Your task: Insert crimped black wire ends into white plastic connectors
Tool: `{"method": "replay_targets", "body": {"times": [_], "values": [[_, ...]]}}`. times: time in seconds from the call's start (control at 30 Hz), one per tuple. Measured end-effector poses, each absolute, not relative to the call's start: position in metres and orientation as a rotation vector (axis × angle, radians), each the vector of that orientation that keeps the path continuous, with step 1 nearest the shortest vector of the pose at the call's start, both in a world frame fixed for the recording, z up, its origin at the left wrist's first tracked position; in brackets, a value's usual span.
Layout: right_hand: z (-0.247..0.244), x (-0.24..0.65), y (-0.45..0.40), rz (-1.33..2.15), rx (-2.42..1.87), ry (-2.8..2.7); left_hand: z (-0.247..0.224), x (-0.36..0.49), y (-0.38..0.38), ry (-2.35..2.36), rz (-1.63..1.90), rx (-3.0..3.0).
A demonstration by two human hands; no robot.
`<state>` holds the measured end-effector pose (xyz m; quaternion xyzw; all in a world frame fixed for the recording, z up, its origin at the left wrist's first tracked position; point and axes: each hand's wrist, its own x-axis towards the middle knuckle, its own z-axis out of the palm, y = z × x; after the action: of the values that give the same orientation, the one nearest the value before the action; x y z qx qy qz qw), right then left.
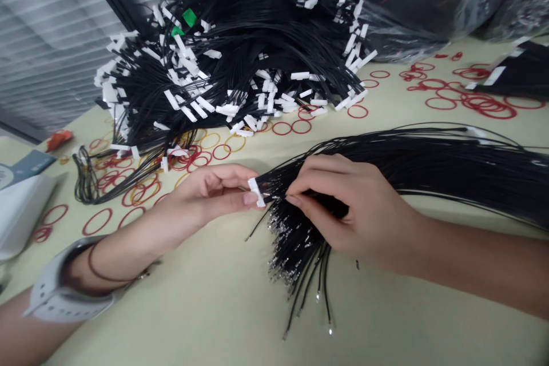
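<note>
Between the thumb and fingers of my left hand [214, 194] is a small white connector housing [256, 192], with black wire running from its right side. Close to its right, my right hand [351, 200] pinches a thin black wire [281, 197] by thumb and forefinger. That hand rests over a thick bundle of loose black wires [463, 171], which stretches off to the right. Bare metal terminals [285, 251] tip the near ends of the bundle, fanned out below my hands. Whether the pinched wire's tip is inside the housing cannot be made out.
Behind my hands lies a big heap of black cables with white connectors [240, 46]. Red rubber bands [484, 100] and yellow ones are scattered across the table [193, 309]. Clear plastic bags [412, 6] stand at the back right, a white box [21, 206] at the left edge.
</note>
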<state>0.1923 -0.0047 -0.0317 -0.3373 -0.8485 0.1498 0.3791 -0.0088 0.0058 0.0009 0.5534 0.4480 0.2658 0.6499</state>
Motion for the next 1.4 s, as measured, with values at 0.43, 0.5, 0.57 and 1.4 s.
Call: {"method": "replay_targets", "body": {"times": [0.43,0.5,0.57,1.4], "values": [[-0.0317,0.1915,-0.0066,0.287,-0.846,-2.221,0.0046,-0.0043,0.0036,1.072,0.514,1.352],[-0.0318,0.1916,-0.0070,0.281,-0.846,-2.225,0.0050,-0.0042,0.0025,1.068,0.510,1.347],[-0.0319,0.1921,-0.0073,0.291,-0.840,-2.230,0.0051,-0.0045,0.0021,1.062,0.523,1.329],[-0.0312,0.1944,-0.0069,0.353,-0.731,-2.257,0.0057,-0.0037,0.0024,1.084,0.581,1.292]]}}
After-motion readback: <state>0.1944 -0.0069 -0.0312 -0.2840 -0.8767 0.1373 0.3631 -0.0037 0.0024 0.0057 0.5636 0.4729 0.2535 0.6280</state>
